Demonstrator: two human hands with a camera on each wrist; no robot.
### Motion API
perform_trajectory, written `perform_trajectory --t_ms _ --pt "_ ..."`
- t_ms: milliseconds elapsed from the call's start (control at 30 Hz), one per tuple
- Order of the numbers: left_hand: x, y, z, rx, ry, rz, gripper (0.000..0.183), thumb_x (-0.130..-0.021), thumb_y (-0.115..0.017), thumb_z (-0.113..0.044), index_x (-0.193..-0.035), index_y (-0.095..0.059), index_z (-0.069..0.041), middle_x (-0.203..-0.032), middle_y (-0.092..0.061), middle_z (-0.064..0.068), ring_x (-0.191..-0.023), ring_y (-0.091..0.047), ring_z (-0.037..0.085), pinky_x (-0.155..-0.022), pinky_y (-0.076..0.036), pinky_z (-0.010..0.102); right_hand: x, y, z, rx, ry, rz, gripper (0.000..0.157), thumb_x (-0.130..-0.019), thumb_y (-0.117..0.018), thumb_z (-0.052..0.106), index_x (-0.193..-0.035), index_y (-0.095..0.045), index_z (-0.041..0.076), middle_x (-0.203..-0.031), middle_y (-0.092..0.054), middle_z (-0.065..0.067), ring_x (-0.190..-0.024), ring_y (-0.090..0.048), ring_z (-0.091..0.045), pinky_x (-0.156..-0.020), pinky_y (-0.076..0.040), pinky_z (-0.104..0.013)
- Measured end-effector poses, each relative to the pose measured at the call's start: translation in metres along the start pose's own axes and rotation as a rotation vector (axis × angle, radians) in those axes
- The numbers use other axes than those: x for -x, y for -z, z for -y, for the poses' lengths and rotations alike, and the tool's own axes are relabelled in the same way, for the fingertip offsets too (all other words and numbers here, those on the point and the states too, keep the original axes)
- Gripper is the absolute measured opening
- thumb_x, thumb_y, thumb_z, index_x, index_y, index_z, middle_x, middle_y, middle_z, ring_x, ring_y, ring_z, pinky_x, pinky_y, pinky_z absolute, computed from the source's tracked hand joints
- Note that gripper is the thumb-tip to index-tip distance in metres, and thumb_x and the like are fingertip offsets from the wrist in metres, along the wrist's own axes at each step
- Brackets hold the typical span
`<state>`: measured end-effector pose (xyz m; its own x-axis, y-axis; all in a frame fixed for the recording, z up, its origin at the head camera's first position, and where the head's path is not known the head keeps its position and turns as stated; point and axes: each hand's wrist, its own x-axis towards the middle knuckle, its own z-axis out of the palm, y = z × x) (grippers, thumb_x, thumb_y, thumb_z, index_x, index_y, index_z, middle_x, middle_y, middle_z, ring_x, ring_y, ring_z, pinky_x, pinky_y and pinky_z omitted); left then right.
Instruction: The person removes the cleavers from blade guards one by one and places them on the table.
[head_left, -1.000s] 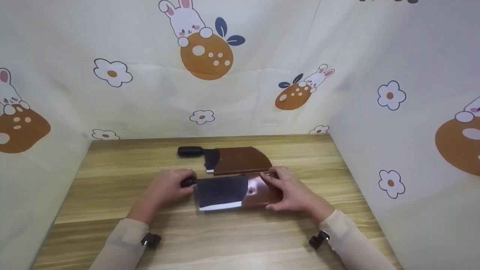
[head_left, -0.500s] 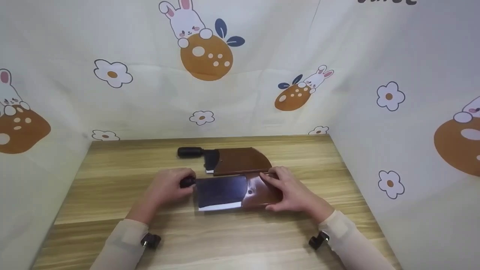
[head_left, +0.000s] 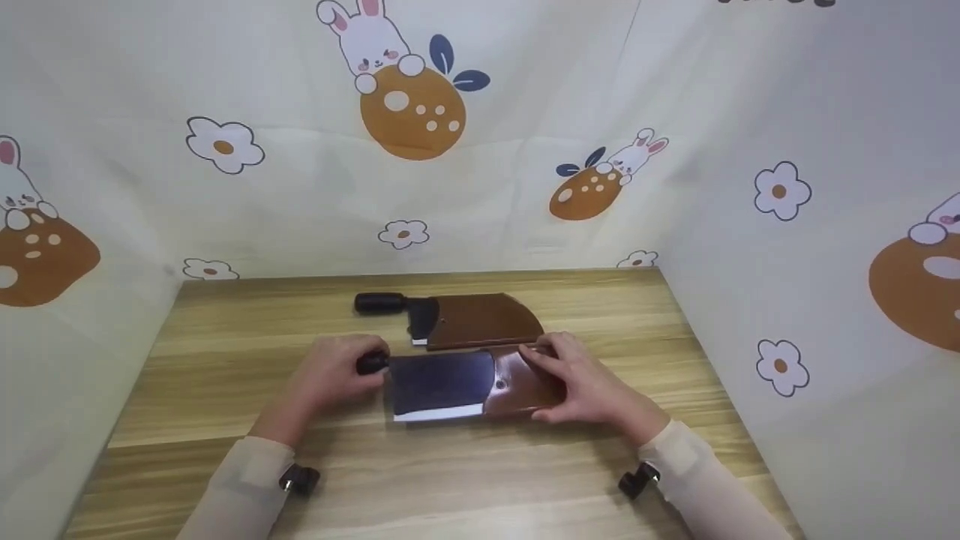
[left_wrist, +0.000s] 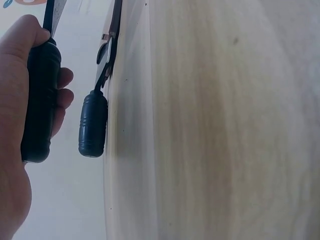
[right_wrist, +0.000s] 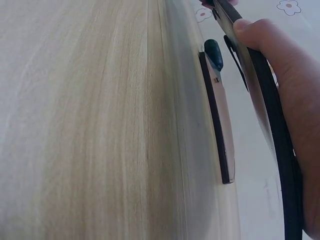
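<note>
A black-bladed cleaver (head_left: 441,384) with a pale cutting edge is held level, partly inside a brown leather sheath (head_left: 517,386). My left hand (head_left: 337,379) grips its black handle (left_wrist: 42,100), fingers wrapped round in the left wrist view. At the other end my right hand (head_left: 589,382) holds the sheath, thumb on the near edge and fingers over the far one. The wrist views show both raised off the table. The blade's far end is hidden in the sheath.
Behind lies a second cleaver (head_left: 422,321) on the wooden table (head_left: 480,480), its blade mostly covered by another brown sheath (head_left: 487,321), black handle (left_wrist: 93,125) to the left. Pale cloth (head_left: 300,195) printed with rabbits and flowers walls the table at back and sides.
My left hand and the cleaver have shifted slightly left, so a little more blade shows outside the sheath. My right hand and the second cleaver stay put.
</note>
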<state>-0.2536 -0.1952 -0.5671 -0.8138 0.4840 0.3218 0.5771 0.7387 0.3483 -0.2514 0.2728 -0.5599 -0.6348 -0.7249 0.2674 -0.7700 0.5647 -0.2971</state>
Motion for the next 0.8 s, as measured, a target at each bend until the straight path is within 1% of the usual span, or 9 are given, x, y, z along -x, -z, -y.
perform_trajectory --t_ms 133,300,433,533,633,800 --pt "0.002 0.0009 0.0026 -0.003 -0.001 -0.01 0.028 -0.088 -0.087 -0.034 -0.111 -0.076 -0.022 -0.091 -0.076 -0.007 -0.075 -0.064 0.015 -0.07 -0.056 0.041 0.0019 0.0012 -0.0014 -0.009 -0.021 0.007 0.107 -0.078 -0.093 0.062 -0.166 -0.052 0.016 -0.151 -0.052 -0.013 -0.135 -0.047 -0.03 -0.111 -0.048 -0.054" --pt "0.0059 0.0012 0.0057 0.001 0.017 -0.025 0.028 -0.087 -0.087 -0.034 -0.111 -0.077 -0.022 -0.093 -0.077 -0.006 -0.077 -0.066 0.016 -0.071 -0.057 0.043 0.0038 0.0014 -0.0035 -0.008 -0.014 -0.028 0.108 -0.075 -0.096 0.059 -0.164 -0.054 0.015 -0.15 -0.054 -0.014 -0.134 -0.048 -0.03 -0.108 -0.049 -0.053" --pt "0.007 0.0014 0.0059 0.0 0.033 -0.01 0.029 -0.088 -0.086 -0.034 -0.112 -0.077 -0.023 -0.094 -0.077 -0.005 -0.077 -0.065 0.015 -0.072 -0.057 0.043 0.0047 0.0011 -0.0031 -0.003 -0.002 -0.033 0.108 -0.075 -0.095 0.061 -0.164 -0.055 0.015 -0.15 -0.054 -0.016 -0.133 -0.049 -0.031 -0.108 -0.049 -0.054" --pt "0.008 0.0011 0.0065 -0.006 0.031 0.0 0.029 -0.088 -0.087 -0.035 -0.113 -0.077 -0.022 -0.094 -0.077 -0.004 -0.078 -0.066 0.015 -0.072 -0.058 0.043 0.0056 0.001 -0.002 -0.011 -0.003 -0.027 0.108 -0.076 -0.094 0.063 -0.164 -0.055 0.014 -0.15 -0.055 -0.018 -0.133 -0.048 -0.031 -0.108 -0.049 -0.056" --pt "0.0079 0.0013 0.0069 -0.013 0.029 0.001 0.029 -0.088 -0.087 -0.034 -0.113 -0.077 -0.022 -0.094 -0.077 -0.004 -0.079 -0.067 0.015 -0.072 -0.058 0.043 0.0058 0.0009 -0.0016 -0.008 -0.009 -0.026 0.107 -0.077 -0.093 0.063 -0.164 -0.054 0.015 -0.151 -0.054 -0.015 -0.134 -0.048 -0.031 -0.108 -0.049 -0.056" --pt "0.0065 0.0023 0.007 -0.023 0.023 -0.002 0.03 -0.089 -0.087 -0.035 -0.113 -0.077 -0.022 -0.095 -0.077 -0.004 -0.08 -0.067 0.016 -0.073 -0.059 0.044 0.0057 0.0024 -0.0013 -0.004 -0.021 -0.024 0.108 -0.077 -0.093 0.064 -0.167 -0.051 0.022 -0.152 -0.054 -0.015 -0.136 -0.048 -0.03 -0.11 -0.049 -0.057"
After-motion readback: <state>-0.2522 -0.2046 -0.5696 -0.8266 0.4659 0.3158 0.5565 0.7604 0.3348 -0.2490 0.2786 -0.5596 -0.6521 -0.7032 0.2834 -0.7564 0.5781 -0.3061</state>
